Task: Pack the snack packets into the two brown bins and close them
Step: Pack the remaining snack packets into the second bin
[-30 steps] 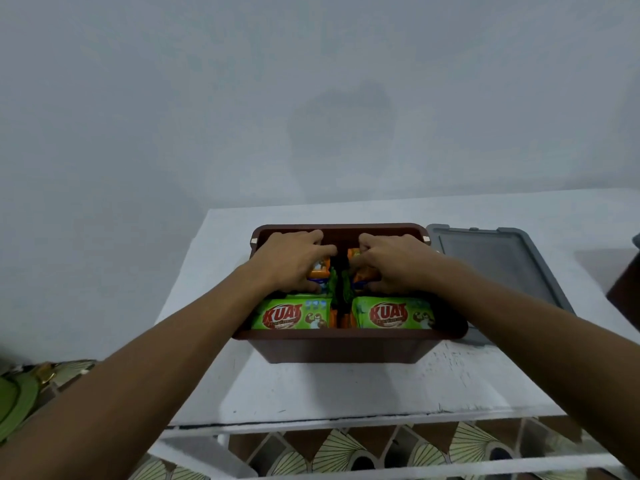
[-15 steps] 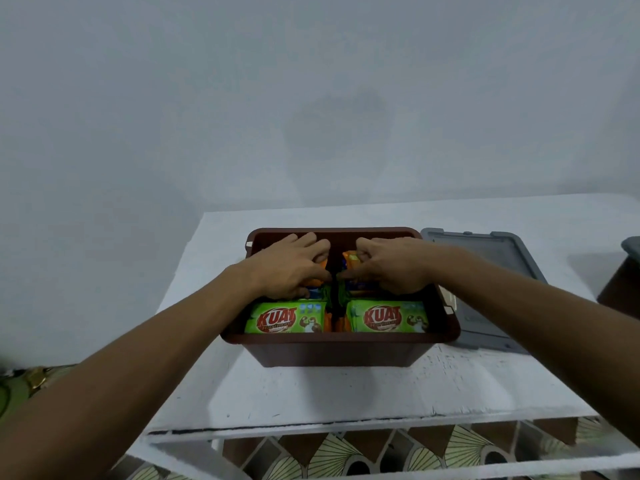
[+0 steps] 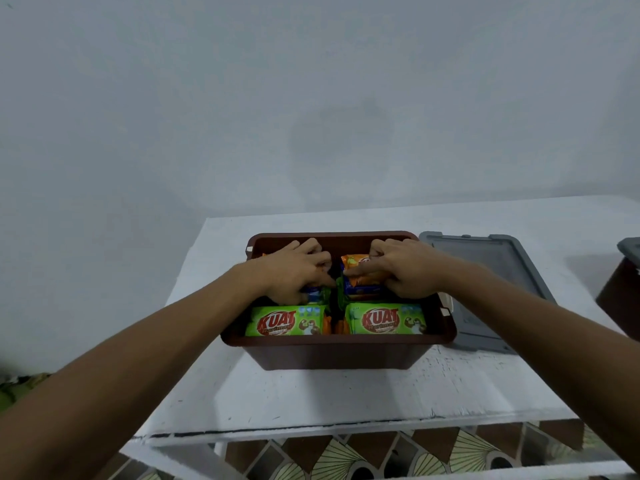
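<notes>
Both hands work inside an open brown bin (image 3: 332, 355) on a white desk (image 3: 311, 393).

The desk's paint is scuffed; it stands against a plain pale wall (image 3: 311, 98) over fan-patterned floor tiles (image 3: 346, 455). The bin sits mid-desk, its long axis running left to right along the near edge. A grey lid (image 3: 485, 265) lies flat just beside it on the right, and a second bin (image 3: 620, 292) shows at the frame's right edge. Two green packets (image 3: 287, 320) lie side by side at the front, lengthwise left to right, labels up, reading "KUAT". The right hand (image 3: 405, 268) pinches an orange packet (image 3: 360, 271) between thumb and curled fingers. The left hand (image 3: 294, 271) curls over the rear-left packets; I cannot tell whether it grips one.
</notes>
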A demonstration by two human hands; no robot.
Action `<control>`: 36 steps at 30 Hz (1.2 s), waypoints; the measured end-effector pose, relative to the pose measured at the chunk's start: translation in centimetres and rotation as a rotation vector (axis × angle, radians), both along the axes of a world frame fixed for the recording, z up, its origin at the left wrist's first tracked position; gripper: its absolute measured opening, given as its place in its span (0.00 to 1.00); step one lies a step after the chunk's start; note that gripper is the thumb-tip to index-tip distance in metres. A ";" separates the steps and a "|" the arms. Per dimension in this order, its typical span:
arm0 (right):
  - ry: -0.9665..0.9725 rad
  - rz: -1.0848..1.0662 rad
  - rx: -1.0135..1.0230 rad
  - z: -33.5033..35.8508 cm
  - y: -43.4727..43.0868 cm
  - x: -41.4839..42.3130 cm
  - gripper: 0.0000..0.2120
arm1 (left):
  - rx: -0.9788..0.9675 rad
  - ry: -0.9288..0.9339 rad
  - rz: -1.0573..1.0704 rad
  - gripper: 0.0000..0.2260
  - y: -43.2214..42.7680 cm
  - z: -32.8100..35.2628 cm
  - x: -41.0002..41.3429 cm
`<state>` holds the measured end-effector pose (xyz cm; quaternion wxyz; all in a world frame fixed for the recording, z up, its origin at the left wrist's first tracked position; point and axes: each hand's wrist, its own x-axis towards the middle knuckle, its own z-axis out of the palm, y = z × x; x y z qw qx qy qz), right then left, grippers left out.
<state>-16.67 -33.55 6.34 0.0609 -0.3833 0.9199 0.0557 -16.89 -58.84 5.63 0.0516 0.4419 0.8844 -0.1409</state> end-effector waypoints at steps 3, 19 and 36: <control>-0.102 0.026 -0.157 0.7 -0.8 0.4 0.21 | 0.341 -0.193 0.130 0.18 -1.1 0.8 0.4; -0.456 -0.029 -0.069 -0.4 -4.9 3.7 0.17 | 0.340 -0.713 0.281 0.12 -0.9 0.9 3.5; 0.025 -0.101 -0.418 -0.8 0.7 5.5 0.10 | 0.272 -0.497 0.255 0.16 -0.4 -0.6 4.1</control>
